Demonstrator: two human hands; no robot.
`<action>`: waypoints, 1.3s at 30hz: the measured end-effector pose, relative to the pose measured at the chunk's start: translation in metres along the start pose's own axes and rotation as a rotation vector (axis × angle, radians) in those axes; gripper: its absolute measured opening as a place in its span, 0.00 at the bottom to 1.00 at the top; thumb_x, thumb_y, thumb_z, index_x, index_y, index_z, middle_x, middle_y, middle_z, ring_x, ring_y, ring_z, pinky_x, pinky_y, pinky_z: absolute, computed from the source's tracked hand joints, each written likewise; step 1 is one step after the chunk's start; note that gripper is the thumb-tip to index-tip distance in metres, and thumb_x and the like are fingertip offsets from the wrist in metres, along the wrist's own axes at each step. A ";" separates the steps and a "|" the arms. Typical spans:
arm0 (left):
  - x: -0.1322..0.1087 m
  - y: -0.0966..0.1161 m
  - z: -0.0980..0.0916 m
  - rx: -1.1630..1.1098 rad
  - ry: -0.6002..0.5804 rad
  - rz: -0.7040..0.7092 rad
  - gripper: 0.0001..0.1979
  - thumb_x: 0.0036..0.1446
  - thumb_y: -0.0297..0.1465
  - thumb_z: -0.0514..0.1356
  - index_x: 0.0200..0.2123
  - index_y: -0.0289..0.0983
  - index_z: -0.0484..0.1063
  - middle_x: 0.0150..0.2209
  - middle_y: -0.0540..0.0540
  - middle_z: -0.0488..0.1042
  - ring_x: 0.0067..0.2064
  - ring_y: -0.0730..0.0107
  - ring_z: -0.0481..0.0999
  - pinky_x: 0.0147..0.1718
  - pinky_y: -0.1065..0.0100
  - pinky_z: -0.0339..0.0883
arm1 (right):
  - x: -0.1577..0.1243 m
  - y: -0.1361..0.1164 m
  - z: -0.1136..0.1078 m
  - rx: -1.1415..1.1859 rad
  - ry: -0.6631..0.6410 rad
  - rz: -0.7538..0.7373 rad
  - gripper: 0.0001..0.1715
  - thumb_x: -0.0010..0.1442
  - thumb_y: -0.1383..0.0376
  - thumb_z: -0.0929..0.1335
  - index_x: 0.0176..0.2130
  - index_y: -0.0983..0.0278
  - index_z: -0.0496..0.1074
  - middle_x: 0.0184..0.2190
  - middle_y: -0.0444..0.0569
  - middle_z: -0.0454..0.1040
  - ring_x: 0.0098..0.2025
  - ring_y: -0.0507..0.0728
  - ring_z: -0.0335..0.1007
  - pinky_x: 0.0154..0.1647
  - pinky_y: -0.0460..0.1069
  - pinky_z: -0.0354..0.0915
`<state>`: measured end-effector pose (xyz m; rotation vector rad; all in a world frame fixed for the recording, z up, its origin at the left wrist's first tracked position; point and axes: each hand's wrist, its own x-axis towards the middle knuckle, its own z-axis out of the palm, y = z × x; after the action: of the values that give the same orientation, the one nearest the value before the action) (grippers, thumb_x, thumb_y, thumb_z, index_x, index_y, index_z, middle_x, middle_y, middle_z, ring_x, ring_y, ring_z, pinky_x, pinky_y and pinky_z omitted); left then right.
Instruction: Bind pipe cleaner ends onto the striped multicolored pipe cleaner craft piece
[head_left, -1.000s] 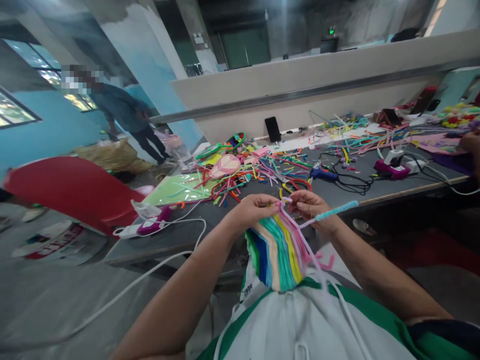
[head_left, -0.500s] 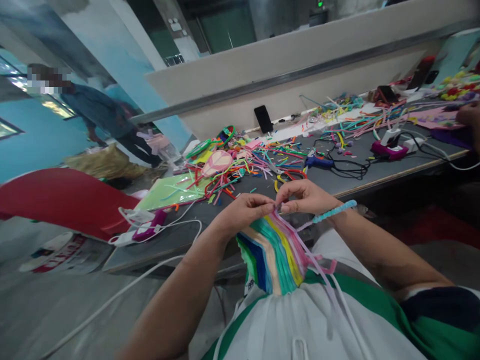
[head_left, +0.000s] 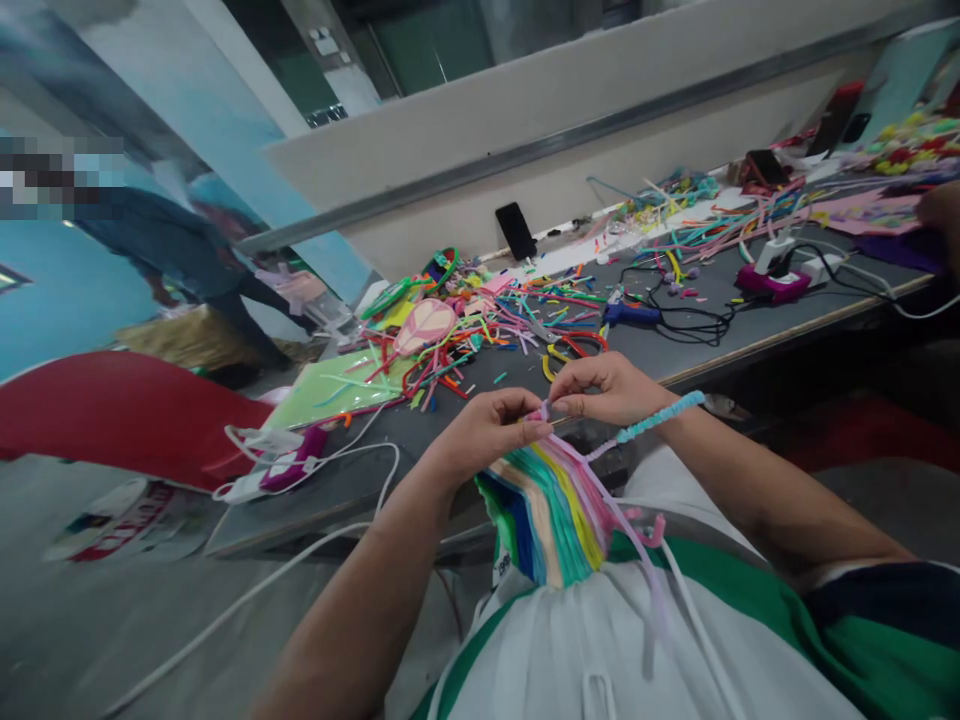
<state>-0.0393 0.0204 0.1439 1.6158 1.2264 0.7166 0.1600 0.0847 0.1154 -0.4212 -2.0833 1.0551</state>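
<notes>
A striped panel of pipe cleaners (head_left: 551, 515), in green, blue, cream, teal, yellow and pink, hangs against my lap. My left hand (head_left: 484, 432) pinches its upper edge between thumb and fingers. Close beside it, the thumb and forefinger of my right hand (head_left: 611, 388) are closed on a lilac pipe cleaner (head_left: 626, 525) at the panel's top corner. The loose length of that pipe cleaner trails down over my clothes. By my right wrist sticks out a light blue coiled pipe cleaner (head_left: 660, 416), joined to a thin lilac piece.
On the grey table (head_left: 675, 350) lie heaped pipe-cleaner scraps (head_left: 450, 345), scissors (head_left: 574, 350), a blue glue gun (head_left: 631, 314) and purple power strips (head_left: 772, 283). A phone (head_left: 515, 231) leans at the back. A red chair (head_left: 135, 415) and a standing person (head_left: 172, 240) are left.
The lilac end between my fingers now shows bent over at the panel's top corner. My right hand has lifted slightly. The view has shifted a little; the person appears further left.
</notes>
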 end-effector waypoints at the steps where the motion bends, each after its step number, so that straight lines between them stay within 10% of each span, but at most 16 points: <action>1: 0.000 0.000 0.000 0.005 0.005 -0.008 0.16 0.46 0.39 0.66 0.31 0.32 0.70 0.25 0.52 0.64 0.28 0.77 0.61 0.27 0.74 0.56 | 0.000 0.001 0.000 0.027 -0.012 0.012 0.10 0.55 0.63 0.68 0.34 0.68 0.74 0.21 0.44 0.71 0.24 0.50 0.67 0.25 0.44 0.61; 14: -0.006 0.004 0.000 0.101 -0.064 0.007 0.15 0.52 0.40 0.61 0.31 0.32 0.72 0.25 0.50 0.66 0.27 0.76 0.63 0.25 0.74 0.57 | -0.007 0.010 -0.012 0.283 -0.136 0.208 0.10 0.53 0.62 0.70 0.28 0.68 0.72 0.17 0.42 0.69 0.19 0.48 0.64 0.21 0.43 0.62; 39: -0.005 -0.002 -0.006 0.013 -0.150 0.048 0.15 0.53 0.39 0.62 0.37 0.34 0.69 0.29 0.50 0.65 0.30 0.76 0.62 0.28 0.74 0.57 | -0.011 0.048 0.024 0.652 0.011 0.343 0.18 0.48 0.56 0.73 0.27 0.69 0.71 0.15 0.42 0.70 0.17 0.48 0.64 0.17 0.43 0.60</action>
<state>-0.0474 0.0175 0.1452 1.6827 1.0895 0.6069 0.1475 0.0944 0.0633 -0.4499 -1.5594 1.8389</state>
